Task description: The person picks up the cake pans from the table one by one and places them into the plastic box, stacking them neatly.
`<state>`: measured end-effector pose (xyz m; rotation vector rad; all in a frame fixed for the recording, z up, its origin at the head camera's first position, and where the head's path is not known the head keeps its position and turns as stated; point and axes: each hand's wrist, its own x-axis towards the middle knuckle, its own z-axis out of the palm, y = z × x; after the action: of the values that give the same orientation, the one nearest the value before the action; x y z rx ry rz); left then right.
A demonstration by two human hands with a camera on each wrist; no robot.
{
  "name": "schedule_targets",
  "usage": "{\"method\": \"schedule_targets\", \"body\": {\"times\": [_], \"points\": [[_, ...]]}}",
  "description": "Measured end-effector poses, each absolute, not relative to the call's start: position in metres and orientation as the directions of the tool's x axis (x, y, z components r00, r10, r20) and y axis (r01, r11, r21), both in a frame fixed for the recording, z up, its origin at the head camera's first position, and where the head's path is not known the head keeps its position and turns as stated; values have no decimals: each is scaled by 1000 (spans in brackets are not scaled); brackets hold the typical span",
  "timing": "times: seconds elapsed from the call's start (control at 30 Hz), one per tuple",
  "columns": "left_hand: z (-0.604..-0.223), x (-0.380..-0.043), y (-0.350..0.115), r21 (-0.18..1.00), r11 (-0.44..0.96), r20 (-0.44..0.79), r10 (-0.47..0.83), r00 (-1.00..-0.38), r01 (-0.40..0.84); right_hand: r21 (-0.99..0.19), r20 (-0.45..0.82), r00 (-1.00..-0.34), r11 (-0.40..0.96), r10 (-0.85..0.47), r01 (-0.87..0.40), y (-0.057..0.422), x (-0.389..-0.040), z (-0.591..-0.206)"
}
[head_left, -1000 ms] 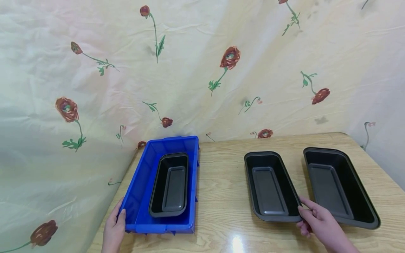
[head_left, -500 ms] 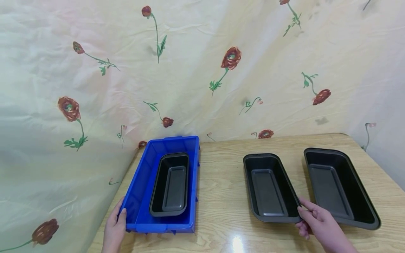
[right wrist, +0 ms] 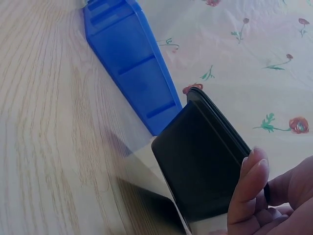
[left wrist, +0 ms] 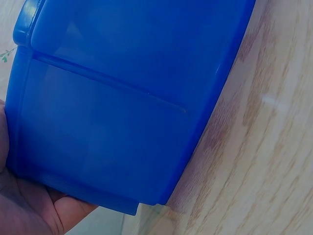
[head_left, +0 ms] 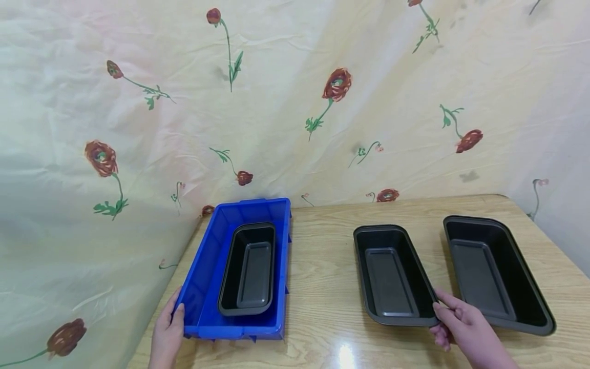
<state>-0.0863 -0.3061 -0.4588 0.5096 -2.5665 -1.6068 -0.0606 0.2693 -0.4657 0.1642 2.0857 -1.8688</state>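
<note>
Presently, both hands are engaged, each gripping a container at its near end. The left hand (head_left: pixel 167 325) is closed around the near left corner of a blue crate (head_left: pixel 195 287), thumb on the near end and fingers along the left side; the left wrist view confirms the grip and shows a rib running across the crate's plain outer wall. The right hand (head_left: pixel 461 318) pinches the near right corner of the middle pan (head_left: pixel 392 282), a dark rectangular loaf pan, with the thumb at the rim and the other fingers bent beneath it. The middle pan is located right of the crate and well apart from it, over a wood-grain counter (head_left: pixel 322 287). The right wrist view shows its outer wall above a dark patch on the counter surface; whether its base makes contact cannot be determined. Inside the crate, toward its right wall, lies the inner pan (head_left: pixel 255 277), opening upward. A far-right pan (head_left: pixel 484 277) stands on the counter just beyond the right hand, also opening upward. All three pans show a rectangular panel marked out in the floor. Behind the counter hangs a pale cloth (head_left: pixel 276 102) printed with red flowers on green stems. Compared with one second earlier, the middle pan has shifted slightly toward the person and to the left, the right hand with it; the crate, inner pan, far-right pan and left hand keep their arrangement and grip.
</note>
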Motion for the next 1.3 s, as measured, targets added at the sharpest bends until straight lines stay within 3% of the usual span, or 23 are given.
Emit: {"method": "schedule_targets", "body": {"times": [1.3], "points": [[-460, -86, -305, 889, 407, -84, -300, -950, -208, -963, -265, -958, 85, -112, 257, 260, -58, -461]]}}
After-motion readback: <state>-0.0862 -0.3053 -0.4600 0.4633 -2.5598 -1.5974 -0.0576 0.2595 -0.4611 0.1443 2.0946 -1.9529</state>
